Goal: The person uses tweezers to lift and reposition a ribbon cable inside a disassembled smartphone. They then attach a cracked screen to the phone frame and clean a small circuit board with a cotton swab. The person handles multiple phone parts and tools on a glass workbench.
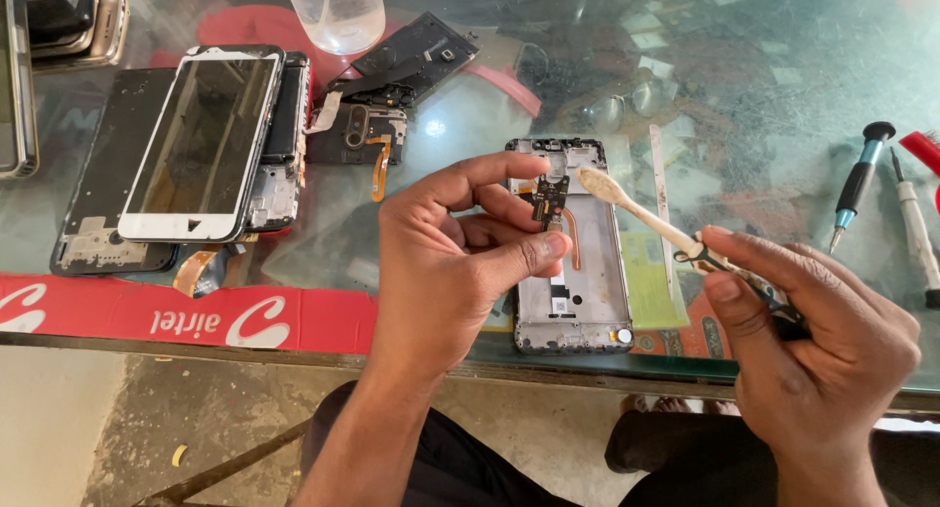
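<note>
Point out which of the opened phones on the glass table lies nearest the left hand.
The stripped grey phone frame lying directly behind the left hand; the white-fronted phone and black opened phone lie farther left.

light: bright daylight from ahead, I see | glare: pale sheen on glass surface (744, 125) top right | shadows: soft | focus: sharp, slight edge stretch
</note>
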Tool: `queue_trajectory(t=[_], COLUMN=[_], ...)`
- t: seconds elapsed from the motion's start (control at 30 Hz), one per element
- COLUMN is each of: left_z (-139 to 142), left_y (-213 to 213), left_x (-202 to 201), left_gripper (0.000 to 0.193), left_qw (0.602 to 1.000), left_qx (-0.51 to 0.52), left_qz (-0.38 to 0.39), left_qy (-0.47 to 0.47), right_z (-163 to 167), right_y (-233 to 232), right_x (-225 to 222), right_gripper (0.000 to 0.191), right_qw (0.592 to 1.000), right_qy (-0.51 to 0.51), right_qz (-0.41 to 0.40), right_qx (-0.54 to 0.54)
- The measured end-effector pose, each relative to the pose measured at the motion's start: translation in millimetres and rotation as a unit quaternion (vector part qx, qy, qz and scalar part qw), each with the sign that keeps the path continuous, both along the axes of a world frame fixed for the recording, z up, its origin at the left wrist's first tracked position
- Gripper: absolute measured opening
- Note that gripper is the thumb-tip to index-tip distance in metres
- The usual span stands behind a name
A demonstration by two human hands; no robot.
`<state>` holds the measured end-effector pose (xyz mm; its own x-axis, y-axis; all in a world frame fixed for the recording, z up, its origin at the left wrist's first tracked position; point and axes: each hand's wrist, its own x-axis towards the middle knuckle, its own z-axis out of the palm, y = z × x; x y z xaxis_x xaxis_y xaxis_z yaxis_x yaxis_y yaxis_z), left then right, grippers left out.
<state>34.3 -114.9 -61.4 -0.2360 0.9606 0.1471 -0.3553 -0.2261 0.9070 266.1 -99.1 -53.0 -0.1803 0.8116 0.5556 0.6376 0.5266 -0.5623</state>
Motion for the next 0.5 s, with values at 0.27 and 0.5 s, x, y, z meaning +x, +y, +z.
queue_trajectory(t=[0.27, 0.5], left_z=[2.8, 1.2], left_y=[-0.5, -0.9], left_x=[0.5, 0.9], left_gripper=[0.042, 0.043], left_qw=[0.999, 0.999], left_qx=[-0.012, -0.015], left_qz=[-0.008, -0.012], left_qy=[0.046, 0.050], right_z=[1.0, 4.8], right_y=[1.9, 1.5], right_x=[-1.8, -6.1], right_gripper=[0.026, 0.025], right_qw=[0.998, 0.999], right_qy=[-0.037, -0.040], right_qz=[0.038, 0.030], right_qx=[-0.019, 0.001])
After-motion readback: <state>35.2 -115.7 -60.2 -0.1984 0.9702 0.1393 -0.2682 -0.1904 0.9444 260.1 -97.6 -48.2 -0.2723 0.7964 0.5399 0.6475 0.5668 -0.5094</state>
